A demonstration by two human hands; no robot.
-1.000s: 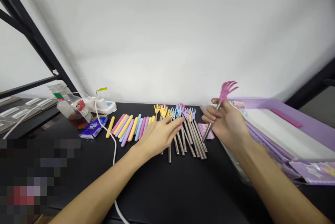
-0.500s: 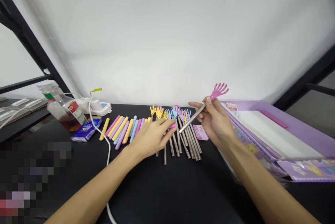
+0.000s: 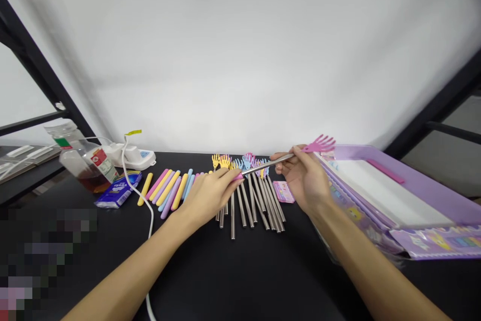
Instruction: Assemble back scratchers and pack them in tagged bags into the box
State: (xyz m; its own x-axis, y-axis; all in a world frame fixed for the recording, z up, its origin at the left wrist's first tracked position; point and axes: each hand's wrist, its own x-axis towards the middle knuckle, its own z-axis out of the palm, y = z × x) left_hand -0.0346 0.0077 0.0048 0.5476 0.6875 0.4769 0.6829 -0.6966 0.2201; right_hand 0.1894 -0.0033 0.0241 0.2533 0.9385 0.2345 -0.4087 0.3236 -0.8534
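Observation:
My right hand [image 3: 306, 176] is closed on a back scratcher [image 3: 265, 164] with a metal rod and a pink hand-shaped head pointing right. My left hand [image 3: 210, 188] is closed round a pink handle [image 3: 238, 177], mostly hidden by the fingers. The rod's free end meets the handle's end; how deep it sits inside, I cannot tell. Below and behind my hands lie several metal back scratcher rods [image 3: 242, 206] with yellow, blue, purple and pink hand heads. Left of my left hand is a row of loose coloured handles [image 3: 172, 191].
On the right stands a purple box [image 3: 421, 181] with a white inside. A small pink packet [image 3: 283, 192] lies beside the rods. At left are a bottle of dark liquid [image 3: 88, 161], a blue tissue pack [image 3: 118, 190], a power strip [image 3: 145, 159] and a white cable [image 3: 151, 218].
The back scratcher has swung from a steep slant to nearly level, its head lowered. Its rod end now meets the pink handle in my left hand.

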